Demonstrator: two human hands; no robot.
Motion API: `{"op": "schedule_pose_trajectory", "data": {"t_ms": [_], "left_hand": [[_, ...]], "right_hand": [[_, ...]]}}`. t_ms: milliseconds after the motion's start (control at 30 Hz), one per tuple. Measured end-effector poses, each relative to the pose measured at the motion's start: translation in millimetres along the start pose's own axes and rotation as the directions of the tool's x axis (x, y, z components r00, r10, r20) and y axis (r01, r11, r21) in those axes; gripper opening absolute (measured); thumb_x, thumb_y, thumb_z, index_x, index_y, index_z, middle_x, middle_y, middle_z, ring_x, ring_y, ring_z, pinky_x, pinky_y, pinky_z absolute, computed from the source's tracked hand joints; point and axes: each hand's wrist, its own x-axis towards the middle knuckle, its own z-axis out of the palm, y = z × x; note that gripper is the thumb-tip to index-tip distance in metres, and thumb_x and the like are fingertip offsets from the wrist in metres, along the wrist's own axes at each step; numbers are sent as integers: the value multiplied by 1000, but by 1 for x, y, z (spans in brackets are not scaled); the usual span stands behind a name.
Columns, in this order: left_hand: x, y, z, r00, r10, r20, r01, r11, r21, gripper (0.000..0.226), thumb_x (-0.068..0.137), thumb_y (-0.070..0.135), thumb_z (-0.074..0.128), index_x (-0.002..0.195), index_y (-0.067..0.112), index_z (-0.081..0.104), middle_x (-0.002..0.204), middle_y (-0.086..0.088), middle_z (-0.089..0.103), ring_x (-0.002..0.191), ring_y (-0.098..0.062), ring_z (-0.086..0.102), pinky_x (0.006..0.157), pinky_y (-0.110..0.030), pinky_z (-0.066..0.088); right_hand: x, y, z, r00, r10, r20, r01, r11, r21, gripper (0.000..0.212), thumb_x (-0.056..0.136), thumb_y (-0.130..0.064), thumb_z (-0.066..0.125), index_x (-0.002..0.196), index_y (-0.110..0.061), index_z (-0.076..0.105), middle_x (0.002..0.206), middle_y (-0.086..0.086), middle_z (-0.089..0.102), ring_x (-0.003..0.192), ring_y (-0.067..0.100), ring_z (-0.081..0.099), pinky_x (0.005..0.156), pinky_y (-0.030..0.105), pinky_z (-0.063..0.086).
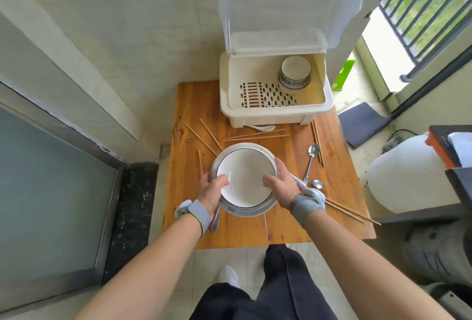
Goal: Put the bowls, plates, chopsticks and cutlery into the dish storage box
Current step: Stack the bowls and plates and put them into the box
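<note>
While both hands grip it, left hand (212,193) at 9 o'clock, right hand (280,184) at 3, the white round ceramic bowl (245,176) sits stacked on plates; cream plastic storage box (277,111) open at 12.

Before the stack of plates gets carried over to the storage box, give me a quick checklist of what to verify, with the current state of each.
1. Both hands on the stack of plates: ok, left hand and right hand grip opposite rims.
2. Lid raised: ok, it stands open.
3. Free room in the storage box: ok, the left part of its slotted floor is bare; stacked bowls stand at the right.
4. Path to the box: ok, only flat chopsticks and a white spoon lie between.
5. Nothing stuck under the stack: cannot tell, its underside is hidden.
</note>
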Motion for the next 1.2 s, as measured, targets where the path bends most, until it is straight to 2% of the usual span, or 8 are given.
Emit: {"op": "schedule_pose_trajectory", "data": {"t_ms": [100,233,367,500,600,800,1067,1200], "left_hand": [[-6,43,4,994,113,-8,-113,993,20,35,55,27,62,89,19,62,84,-4,66,77,-29,61,66,-34,49],[-9,98,12,963,267,29,-268,963,42,41,57,29,61,97,19,65,91,-1,70,84,-26,63,73,-37,51],[7,140,34,951,304,58,-308,949,65,45,56,33,61,98,20,66,94,-3,72,90,-31,65,77,-43,52],[30,172,62,978,201,58,-204,978,40,42,59,31,60,98,16,65,99,-12,70,91,-35,65,79,-47,55],[60,198,86,995,69,67,-72,997,39,52,56,34,62,103,12,63,102,-13,65,86,-29,58,81,-44,51],[112,241,123,991,-102,85,98,994,53,38,71,29,58,107,15,57,104,-12,60,92,-32,59,87,-48,52],[143,249,140,973,-202,109,199,979,35,28,78,25,53,105,20,53,112,-12,56,108,-35,56,91,-50,50],[149,243,142,962,-254,96,250,967,58,39,77,29,53,114,17,53,115,-14,57,106,-35,57,85,-50,52]], "right_hand": [[-4,-39,-14,992,-104,-77,106,994,20,68,60,-32,55,128,-34,50,107,2,64,97,23,60,70,30,51],[0,-87,-36,955,-248,-161,252,968,3,75,60,-33,56,134,-33,47,112,2,60,100,19,57,74,31,50],[25,-118,-64,940,-266,-213,269,963,-16,70,60,-33,56,130,-32,49,107,2,62,97,21,57,78,34,49],[65,-139,-91,967,-162,-196,164,986,-7,61,57,-32,55,118,-34,50,97,-3,62,88,16,57,73,31,48],[109,-153,-115,986,-45,-161,40,999,-31,54,54,-36,56,108,-26,59,92,-1,65,87,24,61,74,35,50],[185,-185,-148,986,157,-49,-161,983,-91,24,59,-29,55,81,-19,53,72,4,52,61,26,51,56,28,39],[237,-197,-165,970,233,73,-214,955,-206,38,63,-25,55,98,-10,58,78,8,53,61,26,51,66,36,48],[249,-197,-170,944,288,160,-235,929,-285,40,57,-27,55,94,-12,58,74,10,55,67,29,52,85,51,52]]}}
